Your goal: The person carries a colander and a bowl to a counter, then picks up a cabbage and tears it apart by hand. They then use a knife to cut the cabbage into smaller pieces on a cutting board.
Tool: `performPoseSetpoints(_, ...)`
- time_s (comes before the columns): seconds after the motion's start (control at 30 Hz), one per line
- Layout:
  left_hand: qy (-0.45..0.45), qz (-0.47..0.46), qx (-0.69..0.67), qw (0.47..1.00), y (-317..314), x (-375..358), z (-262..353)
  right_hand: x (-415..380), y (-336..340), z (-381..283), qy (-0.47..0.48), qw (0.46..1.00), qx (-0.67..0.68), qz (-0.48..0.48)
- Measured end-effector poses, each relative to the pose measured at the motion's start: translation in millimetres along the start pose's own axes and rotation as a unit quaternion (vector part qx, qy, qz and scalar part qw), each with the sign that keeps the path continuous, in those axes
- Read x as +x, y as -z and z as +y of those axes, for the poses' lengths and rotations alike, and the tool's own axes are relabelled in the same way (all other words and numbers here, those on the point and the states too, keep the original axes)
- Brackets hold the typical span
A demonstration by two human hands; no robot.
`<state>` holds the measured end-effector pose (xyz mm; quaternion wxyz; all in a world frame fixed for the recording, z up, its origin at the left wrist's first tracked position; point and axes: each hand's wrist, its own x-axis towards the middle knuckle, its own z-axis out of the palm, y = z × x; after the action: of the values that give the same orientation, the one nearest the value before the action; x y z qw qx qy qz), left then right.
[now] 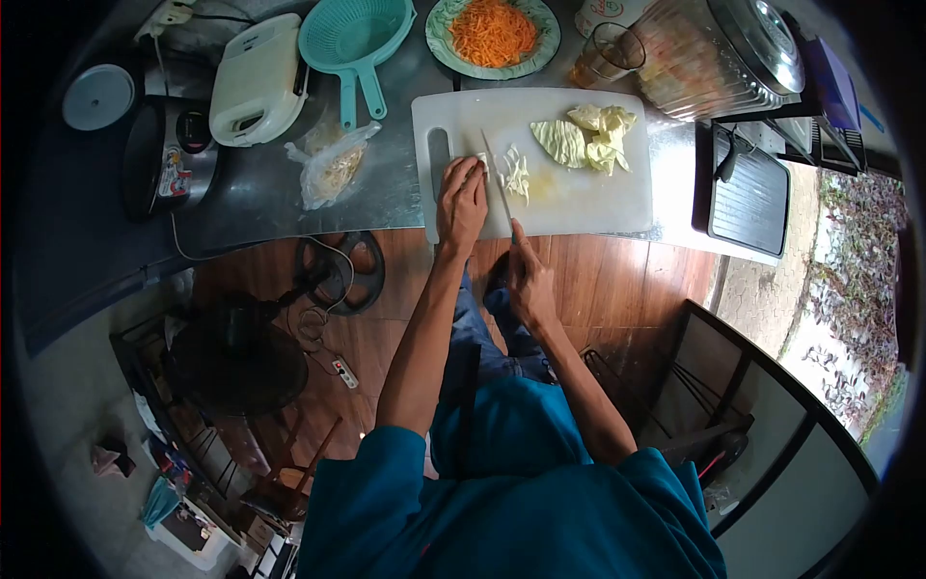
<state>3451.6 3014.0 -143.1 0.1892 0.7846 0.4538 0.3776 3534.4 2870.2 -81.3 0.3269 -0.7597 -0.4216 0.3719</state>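
Note:
My right hand [531,282] is wrapped round the handle of a kitchen knife [499,179], whose blade points away from me over a white cutting board [598,207]. Just left of the blade, my left hand [463,205] presses with curled fingers on a pale piece of cabbage, mostly hidden beneath them. Thin cabbage shreds [517,177] lie right of the blade. Farther right on the board rest larger cabbage leaves [600,137], loosely piled.
Behind the board stand a plate of grated carrot [492,34], a drinking glass [606,56] and a clear lidded container [690,63]. To the left are a teal colander [355,34], a plastic bag [330,169] and a white sandwich maker [258,82]. A griddle pan [750,193] sits right.

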Motion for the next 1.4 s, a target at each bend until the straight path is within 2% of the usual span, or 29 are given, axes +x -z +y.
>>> performPoseSetpoints(0.07, 0.006, 0.002, 0.011, 1.000, -1.0, -2.0, -2.5, -3.3, -5.2, -1.9, 0.011, 0.999, 0.045, 0.002)
performPoseSetpoints(0.2, 0.004, 0.005, 0.012, 1.000, 0.5, -0.4, -1.6, -5.7, -9.5, -7.8, -0.014, 0.999, 0.046, -0.005)
performPoseSetpoints(0.5, -0.001, 0.005, -0.014, 1.000, 0.3, -0.1, -3.1, -2.3, -19.1, -4.8, 0.003, 0.998, 0.059, -0.001)
performPoseSetpoints(0.57, -0.004, 0.002, 0.006, 1.000, -0.4, -1.4, -2.4, 7.7, -31.3, 1.7, 0.042, 0.999, 0.017, 0.028)
performPoseSetpoints(0.67, -0.005, -0.002, 0.007, 1.000, -1.2, -2.8, -2.3, 26.9, -38.6, 1.4, 0.047, 0.998, 0.001, 0.044)
performPoseSetpoints(0.77, -0.006, -0.005, 0.010, 1.000, 5.0, 1.9, -2.1, 16.1, -22.5, 1.0, 0.089, 0.994, 0.029, 0.061)
performPoseSetpoints(0.83, -0.026, -0.076, -0.003, 0.997, 13.5, 4.0, -5.0, 7.3, -13.7, 5.4, 0.106, 0.991, 0.033, 0.074)
performPoseSetpoints(0.87, -0.044, -0.106, -0.003, 0.993, 19.1, 6.9, -9.1, 4.7, -9.3, 8.0, 0.059, 0.997, 0.032, 0.044)
performPoseSetpoints(0.93, -0.073, -0.122, 0.001, 0.990, 29.4, 10.3, -11.6, 2.9, -1.8, -0.3, -0.003, 0.999, 0.038, 0.010)
performPoseSetpoints(1.0, -0.107, -0.140, -0.005, 0.984, 33.2, 13.0, -16.0, 4.5, -2.5, 0.2, 0.011, 0.999, 0.046, 0.024)
performPoseSetpoints(1.13, -0.067, -0.117, -0.044, 0.990, 22.7, 9.9, -21.8, 4.8, 1.5, 1.6, 0.043, 0.997, 0.057, 0.016)
performPoseSetpoints(1.3, -0.034, -0.037, -0.003, 0.999, 10.0, -1.3, -14.2, 4.1, 2.6, -2.3, 0.058, 0.997, 0.044, 0.006)
performPoseSetpoints(1.4, -0.019, -0.038, -0.023, 0.999, 9.2, -0.1, -16.6, 3.2, 1.8, -1.6, 0.079, 0.996, 0.036, 0.011)
